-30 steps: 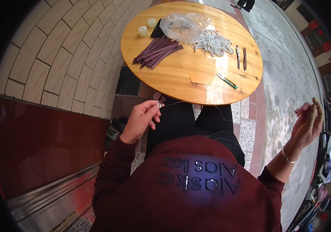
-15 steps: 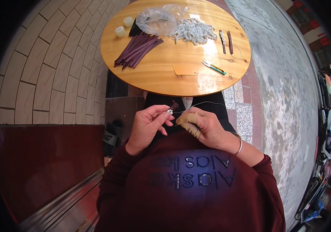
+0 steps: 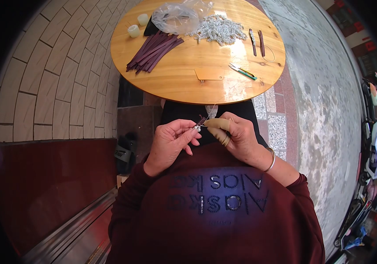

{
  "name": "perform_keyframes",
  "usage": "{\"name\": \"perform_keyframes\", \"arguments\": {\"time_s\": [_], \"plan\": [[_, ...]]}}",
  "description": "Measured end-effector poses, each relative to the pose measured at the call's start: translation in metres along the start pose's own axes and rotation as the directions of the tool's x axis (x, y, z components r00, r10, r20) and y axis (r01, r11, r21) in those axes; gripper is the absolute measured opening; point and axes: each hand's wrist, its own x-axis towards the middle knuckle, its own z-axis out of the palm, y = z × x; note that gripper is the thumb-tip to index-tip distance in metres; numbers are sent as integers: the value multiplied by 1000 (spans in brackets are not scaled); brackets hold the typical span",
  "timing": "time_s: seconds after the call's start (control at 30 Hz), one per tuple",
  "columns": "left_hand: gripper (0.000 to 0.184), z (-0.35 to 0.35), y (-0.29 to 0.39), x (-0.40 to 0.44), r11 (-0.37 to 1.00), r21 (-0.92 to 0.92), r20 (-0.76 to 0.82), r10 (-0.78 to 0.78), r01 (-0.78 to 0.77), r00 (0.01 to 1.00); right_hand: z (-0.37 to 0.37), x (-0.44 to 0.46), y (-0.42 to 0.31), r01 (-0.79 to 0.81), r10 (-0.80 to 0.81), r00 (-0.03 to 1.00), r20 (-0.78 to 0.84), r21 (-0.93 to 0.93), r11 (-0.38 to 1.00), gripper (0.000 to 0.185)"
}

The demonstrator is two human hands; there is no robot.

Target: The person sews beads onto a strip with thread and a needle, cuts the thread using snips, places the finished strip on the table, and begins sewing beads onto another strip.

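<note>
In front of my lap, my left hand (image 3: 171, 140) pinches a short maroon fabric strip (image 3: 201, 120) with silvery beads (image 3: 197, 128) at its near side. My right hand (image 3: 240, 138), with tan covers on its thumb and finger, is closed close beside the strip. A thin needle (image 3: 203, 126) shows between its fingertips and the beads, its far tip hidden. Pale thread rises near the strip. On the table lie a bundle of maroon strips (image 3: 154, 52), a pile of silvery beads (image 3: 220, 30) and green-handled thread snips (image 3: 243, 71).
The round wooden table (image 3: 162, 88) stands just beyond my knees. It also bears a clear plastic bag (image 3: 173, 20), two whitish spools (image 3: 133, 31), an orange card (image 3: 208, 75), a beaded strip (image 3: 252, 42) and a plain one (image 3: 261, 43). A tiled wall (image 3: 61, 70) runs along the left.
My right hand has come in and up slightly, bringing the needle against the beaded strip. The thread that stretched rightward over my lap has shifted. The view has tilted slightly.
</note>
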Motion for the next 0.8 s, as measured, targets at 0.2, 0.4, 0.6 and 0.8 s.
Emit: {"name": "perform_keyframes", "arguments": {"time_s": [0.2, 0.4, 0.6, 0.8], "plan": [[18, 0, 0, -1, 999, -31, 4, -7, 7, 1000, -3, 0, 1, -8, 9, 999, 39, -27, 1000, 19], [18, 0, 1, -1, 999, -33, 20, -17, 18, 1000, -3, 0, 2, -25, 23, 998, 58, 40, 999, 17], [18, -1, 1, -1, 997, -53, 65, -45, 49, 997, -5, 1, 4, -121, 105, 988, 110, 147, 982, 11], [19, 0, 1, -2, 998, -23, 82, -50, 52, 995, -10, 3, 6, -181, 141, 969, 202, 196, 964, 10]]}}
